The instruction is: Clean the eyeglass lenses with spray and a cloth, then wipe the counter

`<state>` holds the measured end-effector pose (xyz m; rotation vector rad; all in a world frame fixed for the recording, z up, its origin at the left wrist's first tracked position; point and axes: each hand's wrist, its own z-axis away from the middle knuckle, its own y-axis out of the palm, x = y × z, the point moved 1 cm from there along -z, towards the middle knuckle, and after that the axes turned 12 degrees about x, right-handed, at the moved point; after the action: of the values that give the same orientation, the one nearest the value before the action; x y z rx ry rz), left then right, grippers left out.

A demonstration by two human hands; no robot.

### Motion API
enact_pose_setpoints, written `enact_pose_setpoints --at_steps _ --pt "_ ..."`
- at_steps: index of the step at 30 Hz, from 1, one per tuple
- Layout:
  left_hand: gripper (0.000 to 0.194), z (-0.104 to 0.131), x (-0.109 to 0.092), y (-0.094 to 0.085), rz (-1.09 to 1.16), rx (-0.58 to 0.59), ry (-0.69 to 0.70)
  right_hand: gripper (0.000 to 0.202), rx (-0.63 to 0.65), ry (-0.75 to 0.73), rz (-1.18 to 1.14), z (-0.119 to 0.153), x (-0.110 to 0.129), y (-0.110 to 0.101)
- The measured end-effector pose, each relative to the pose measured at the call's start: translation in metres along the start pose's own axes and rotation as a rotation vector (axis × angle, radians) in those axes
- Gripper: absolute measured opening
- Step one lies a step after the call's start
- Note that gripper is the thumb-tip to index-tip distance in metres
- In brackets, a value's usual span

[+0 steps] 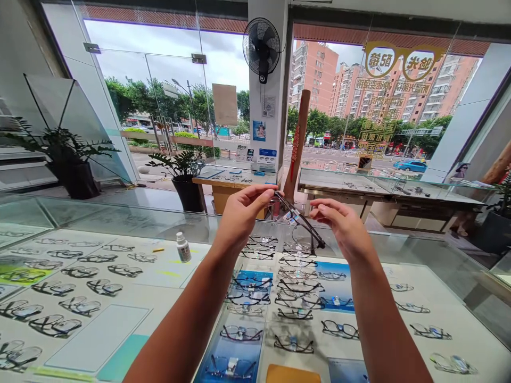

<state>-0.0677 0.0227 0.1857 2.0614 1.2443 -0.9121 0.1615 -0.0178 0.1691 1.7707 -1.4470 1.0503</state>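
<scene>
My left hand (248,208) pinches one end of a dark pair of eyeglasses (300,218) between thumb and fingers, above the glass display case. The glasses slant down to the right, with small tags on them. Just right of them is my right hand (337,218), fingers bent and apart, with nothing visible between them. Rows of eyeglass frames (293,343) lie in the case below both hands, some on blue cards.
A small white bottle (183,248) stands on the left part of the counter. The glass case edge (451,250) runs across beyond my hands. Further back are a potted plant (187,186), a wooden post (297,143) and other display cases (343,182).
</scene>
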Motion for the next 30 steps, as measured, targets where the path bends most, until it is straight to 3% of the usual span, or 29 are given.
enact_pose_setpoints --at_steps 5,9,12,16,18,20,22,30 --pt "0.027 0.001 0.000 0.001 -0.068 0.130 -0.097 0.029 0.260 0.156 0.148 -0.002 -0.007 0.005" --pt "0.027 0.001 0.003 0.003 -0.086 0.153 -0.105 0.031 0.364 0.154 0.096 -0.002 -0.011 0.013" --pt "0.028 0.001 0.004 0.004 -0.122 0.105 -0.050 0.033 0.278 0.103 0.073 -0.004 -0.014 0.016" --pt "0.019 0.006 -0.001 0.007 -0.388 -0.102 0.049 0.032 -0.019 -0.026 0.185 -0.006 -0.018 0.019" --pt "0.020 0.009 -0.002 0.011 -0.530 -0.036 -0.015 0.030 -0.158 -0.085 0.276 -0.005 -0.018 0.021" --pt "0.023 0.012 -0.001 0.018 -0.608 0.113 -0.091 0.027 -0.234 -0.130 0.349 -0.003 -0.016 0.025" --pt "0.026 0.014 0.003 0.023 -0.626 0.193 -0.116 0.025 -0.255 -0.165 0.396 -0.001 -0.015 0.030" --pt "0.028 0.015 0.015 0.024 -0.649 0.131 -0.083 0.020 -0.236 -0.168 0.514 0.004 -0.017 0.043"
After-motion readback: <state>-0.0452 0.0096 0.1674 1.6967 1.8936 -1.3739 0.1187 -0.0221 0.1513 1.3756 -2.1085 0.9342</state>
